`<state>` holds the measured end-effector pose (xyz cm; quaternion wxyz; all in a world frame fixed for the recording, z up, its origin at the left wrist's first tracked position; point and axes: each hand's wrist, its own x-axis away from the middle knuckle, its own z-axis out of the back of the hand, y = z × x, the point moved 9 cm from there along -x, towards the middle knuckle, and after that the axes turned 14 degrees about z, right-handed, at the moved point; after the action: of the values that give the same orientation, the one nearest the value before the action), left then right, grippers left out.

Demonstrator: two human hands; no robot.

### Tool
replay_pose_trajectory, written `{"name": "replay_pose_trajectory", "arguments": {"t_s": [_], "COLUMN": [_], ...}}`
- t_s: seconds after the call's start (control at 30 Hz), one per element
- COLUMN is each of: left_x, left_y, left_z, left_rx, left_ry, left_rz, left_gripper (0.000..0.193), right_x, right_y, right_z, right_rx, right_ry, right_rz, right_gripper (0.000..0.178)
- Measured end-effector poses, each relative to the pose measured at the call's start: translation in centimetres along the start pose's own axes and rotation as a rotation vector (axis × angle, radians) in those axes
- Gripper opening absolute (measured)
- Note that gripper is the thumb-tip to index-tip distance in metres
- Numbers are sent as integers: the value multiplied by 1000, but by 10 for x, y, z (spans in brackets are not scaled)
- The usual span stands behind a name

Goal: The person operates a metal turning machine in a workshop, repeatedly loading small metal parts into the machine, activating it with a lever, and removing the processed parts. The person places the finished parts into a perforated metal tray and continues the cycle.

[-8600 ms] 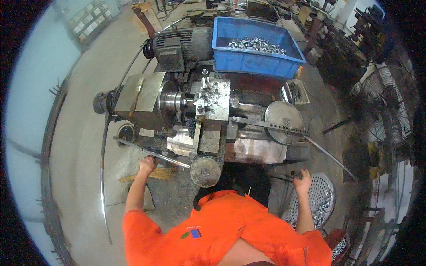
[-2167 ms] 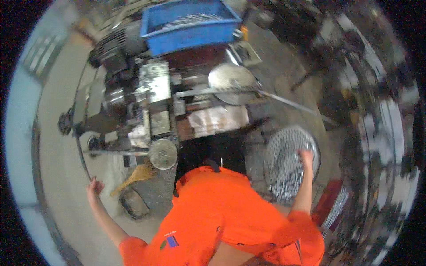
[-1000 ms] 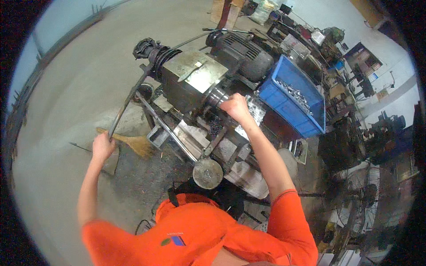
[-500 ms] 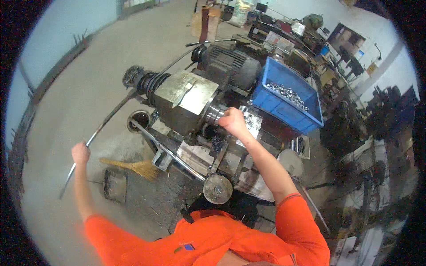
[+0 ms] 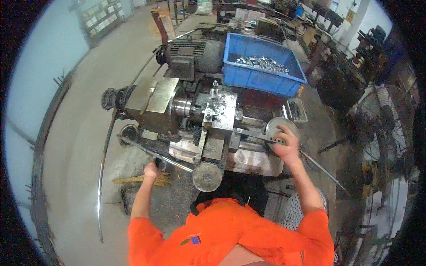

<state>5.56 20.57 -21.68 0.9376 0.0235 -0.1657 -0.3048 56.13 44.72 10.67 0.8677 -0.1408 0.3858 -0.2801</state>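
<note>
My right hand (image 5: 287,145) is curled over the edge of a round metal handwheel (image 5: 293,127) at the right end of a small lathe. Low on the left, my left hand (image 5: 151,170) is closed beside the lathe's front, above a straw broom (image 5: 133,179); what it holds, if anything, is hidden. Between the hands sits the tool post block (image 5: 224,111), smeared with dark chips, its left side near the shiny spindle nose (image 5: 182,106). A second round handwheel (image 5: 207,177) faces me at the front. One long lever (image 5: 164,158) slants down toward it.
Behind the lathe, a blue crate (image 5: 262,80) holds many small shiny metal parts, with a ribbed motor (image 5: 191,53) to its left. A long steel rod (image 5: 100,190) lies along the left floor. At right stands a caged fan (image 5: 379,117).
My left hand has let go of the long rod and moved right, toward the lathe's front. My right hand has gone from the spindle to the right handwheel. The tool post now shows uncovered.
</note>
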Motion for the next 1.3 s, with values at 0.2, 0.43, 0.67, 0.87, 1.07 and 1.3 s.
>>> {"name": "replay_pose_trajectory", "arguments": {"t_s": [0.2,0.43,0.67,0.87,1.07,1.3], "left_x": [2,19,10,27,6,32], "left_y": [46,32,-2,48,38,50], "left_z": [56,113,152,149,132,154], "left_rx": [-582,86,1055,1216,1204,1176], "left_ry": [69,70,-1,69,83,260], "left_rz": [-140,-27,128,144,176,141], "left_gripper": [20,33,41,33,21,28], "right_x": [117,295,289,339,341,338], "right_y": [96,229,160,97,53,43], "right_z": [92,181,155,92,52,38], "right_rx": [232,944,863,521,135,86], "right_ry": [38,-400,-466,-365,-22,1], "right_rz": [-496,-758,-1012,-960,-956,-1059], "right_gripper": [24,37,27,29,22,19]}}
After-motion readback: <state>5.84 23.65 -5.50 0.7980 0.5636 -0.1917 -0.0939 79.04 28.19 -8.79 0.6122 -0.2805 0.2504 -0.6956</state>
